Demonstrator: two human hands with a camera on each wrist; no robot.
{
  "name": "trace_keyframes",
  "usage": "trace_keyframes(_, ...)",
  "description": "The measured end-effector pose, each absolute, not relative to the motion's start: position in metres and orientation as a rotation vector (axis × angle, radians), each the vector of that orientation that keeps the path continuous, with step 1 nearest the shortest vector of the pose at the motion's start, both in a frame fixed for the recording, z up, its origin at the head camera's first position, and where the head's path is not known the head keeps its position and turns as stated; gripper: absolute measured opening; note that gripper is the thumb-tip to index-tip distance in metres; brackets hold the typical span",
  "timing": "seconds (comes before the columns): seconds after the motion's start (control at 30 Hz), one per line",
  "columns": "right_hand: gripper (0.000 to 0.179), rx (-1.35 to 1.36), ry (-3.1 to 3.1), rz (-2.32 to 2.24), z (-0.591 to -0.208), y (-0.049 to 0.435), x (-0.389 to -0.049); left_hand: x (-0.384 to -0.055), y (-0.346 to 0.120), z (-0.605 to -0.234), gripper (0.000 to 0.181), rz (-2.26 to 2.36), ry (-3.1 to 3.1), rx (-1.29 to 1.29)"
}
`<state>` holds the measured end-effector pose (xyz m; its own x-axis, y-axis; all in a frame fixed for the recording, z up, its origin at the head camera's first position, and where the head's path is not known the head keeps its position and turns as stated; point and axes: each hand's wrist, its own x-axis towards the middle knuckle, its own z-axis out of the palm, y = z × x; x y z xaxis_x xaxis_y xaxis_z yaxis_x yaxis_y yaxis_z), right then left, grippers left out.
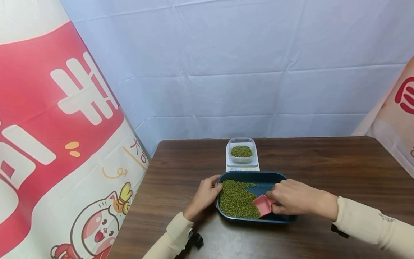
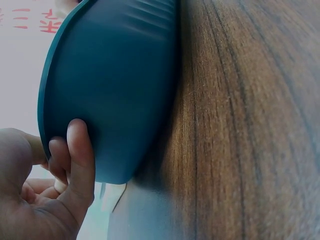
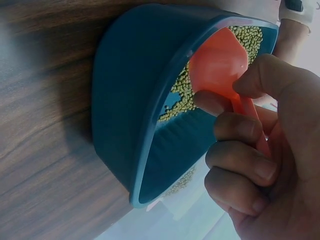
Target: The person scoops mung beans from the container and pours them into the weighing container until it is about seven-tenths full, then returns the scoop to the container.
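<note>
- Your left hand [image 1: 204, 192] pinches the left rim of one blue tray [image 1: 253, 176]; your right hand [image 1: 292, 197] grips one pink scoop [image 1: 263, 205] inside, against green beans [image 1: 237, 201] heaped left.
- One clear container [image 1: 242, 160] holding beans sits on one scale [image 1: 242, 166], far side.
- Only the left wrist view shows fingers [image 2: 81, 155] touching the tray's outer wall.

At lower centre, the beans [image 1: 234, 201] are green, the scoop [image 1: 263, 205] coral-pink, the tray [image 1: 275, 177] dark teal. The counter [image 1: 339, 172] is brown wood grain.
</note>
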<state>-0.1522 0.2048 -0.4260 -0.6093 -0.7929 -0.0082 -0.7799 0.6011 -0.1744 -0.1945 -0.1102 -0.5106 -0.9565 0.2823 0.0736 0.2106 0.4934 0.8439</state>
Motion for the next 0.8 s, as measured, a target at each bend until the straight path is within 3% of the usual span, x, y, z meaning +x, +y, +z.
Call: trace_keyframes(0.8,0.017,-1.397,2.734,-0.223,-0.429,0.193,-0.154,-0.195,-0.110,-0.512,0.038,1.496,2.646,0.439)
